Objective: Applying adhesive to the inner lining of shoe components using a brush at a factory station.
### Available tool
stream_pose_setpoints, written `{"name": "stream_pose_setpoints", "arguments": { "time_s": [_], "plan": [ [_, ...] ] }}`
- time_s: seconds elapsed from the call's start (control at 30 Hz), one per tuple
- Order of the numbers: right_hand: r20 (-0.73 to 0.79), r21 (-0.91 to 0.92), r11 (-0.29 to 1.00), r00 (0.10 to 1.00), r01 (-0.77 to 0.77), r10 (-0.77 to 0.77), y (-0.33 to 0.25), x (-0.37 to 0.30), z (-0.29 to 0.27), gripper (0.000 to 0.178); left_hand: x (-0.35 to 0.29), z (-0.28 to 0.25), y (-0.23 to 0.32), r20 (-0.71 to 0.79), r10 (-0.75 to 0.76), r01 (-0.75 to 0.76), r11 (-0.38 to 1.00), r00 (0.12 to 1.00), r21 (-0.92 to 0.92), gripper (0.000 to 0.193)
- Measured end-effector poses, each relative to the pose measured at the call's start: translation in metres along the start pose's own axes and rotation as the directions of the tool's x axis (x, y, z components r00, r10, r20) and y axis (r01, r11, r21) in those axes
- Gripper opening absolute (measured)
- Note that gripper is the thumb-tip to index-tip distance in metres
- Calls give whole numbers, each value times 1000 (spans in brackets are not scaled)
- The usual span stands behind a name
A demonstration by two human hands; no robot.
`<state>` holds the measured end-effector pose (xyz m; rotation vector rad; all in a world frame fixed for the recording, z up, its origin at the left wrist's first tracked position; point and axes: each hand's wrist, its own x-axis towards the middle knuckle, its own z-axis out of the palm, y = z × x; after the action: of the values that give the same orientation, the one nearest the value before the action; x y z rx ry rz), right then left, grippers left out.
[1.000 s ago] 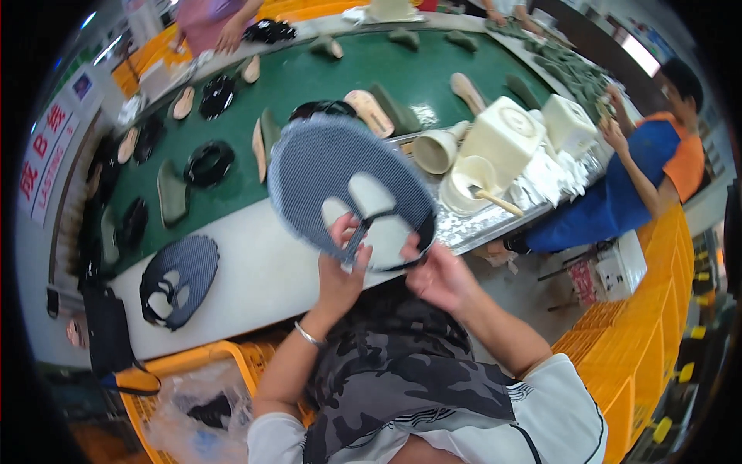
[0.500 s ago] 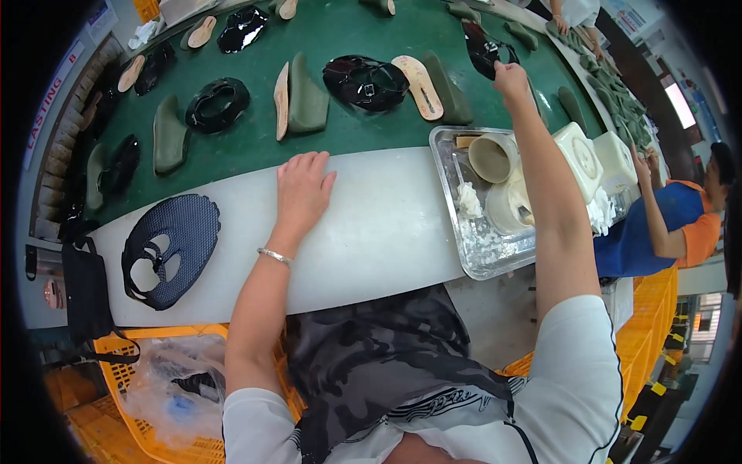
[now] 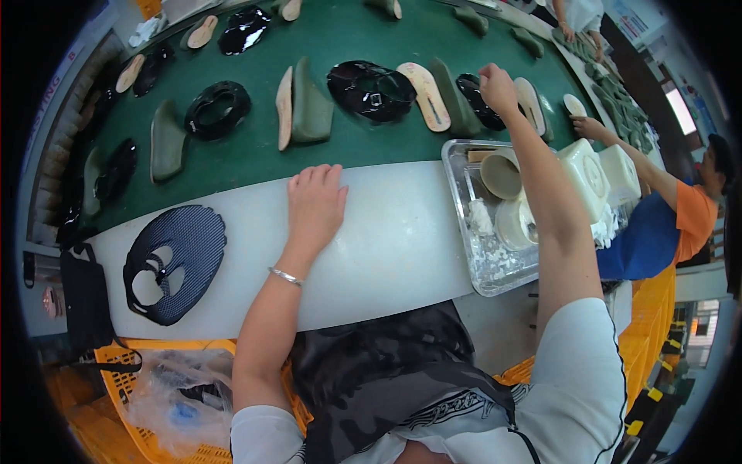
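My left hand [image 3: 315,207] rests palm down on the white board [image 3: 394,224], its fingers stretched toward the green belt [image 3: 255,162]. To its left lies a dark blue mesh shoe upper [image 3: 189,255] with cut-outs and a strap. My right hand [image 3: 499,89] is over the belt, fingers loosely bent, with nothing seen in them. Just below and left of it, a glossy black shoe upper [image 3: 473,97] lies on the belt, partly hidden by the hand. Beside that upper are a green wedge sole [image 3: 454,104] and a pale insole [image 3: 528,104].
A metal tray [image 3: 483,267] under my right forearm holds a beige cup [image 3: 501,176] and white tubs. More uppers, wedges and insoles line the belt. On the right a person in a blue apron [image 3: 645,243] reaches to the belt. A yellow crate [image 3: 127,387] stands at lower left.
My right hand has come nearer, and the black upper it held now lies on the belt. The person at the right has reached out to a pale oval piece. My left hand stays on the board.
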<state>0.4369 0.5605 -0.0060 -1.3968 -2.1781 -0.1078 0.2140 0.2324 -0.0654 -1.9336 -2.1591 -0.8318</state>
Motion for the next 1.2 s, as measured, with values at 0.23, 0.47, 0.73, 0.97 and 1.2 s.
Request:
{"name": "stream_pose_setpoints", "arguments": {
  "time_s": [0.23, 0.47, 0.73, 0.97, 1.2],
  "plan": [
    [384, 148, 863, 776, 483, -500, -124, -49, 4, 32, -4, -1, -1, -47, 0, -2, 999, 999, -39, 31],
    [377, 152, 951, 874, 267, -306, -132, -52, 38, 28, -4, 2, 0, -64, 17, -19, 999, 998, -39, 31],
    [72, 466, 835, 928, 293, -365, -199, -93, 24, 21, -3, 1, 0, -82, 29, -33, 998, 996, -44, 28],
    [164, 841, 529, 880, 111, -445, -181, -229, -87, 16, -10, 7, -9, -167, -53, 22, 983, 985, -181, 25],
    [266, 763, 613, 964, -206, -7, -74, -356, -157, 26, -52, -20, 8, -132, 33, -50, 990, 991, -129, 24]
  ]
}}
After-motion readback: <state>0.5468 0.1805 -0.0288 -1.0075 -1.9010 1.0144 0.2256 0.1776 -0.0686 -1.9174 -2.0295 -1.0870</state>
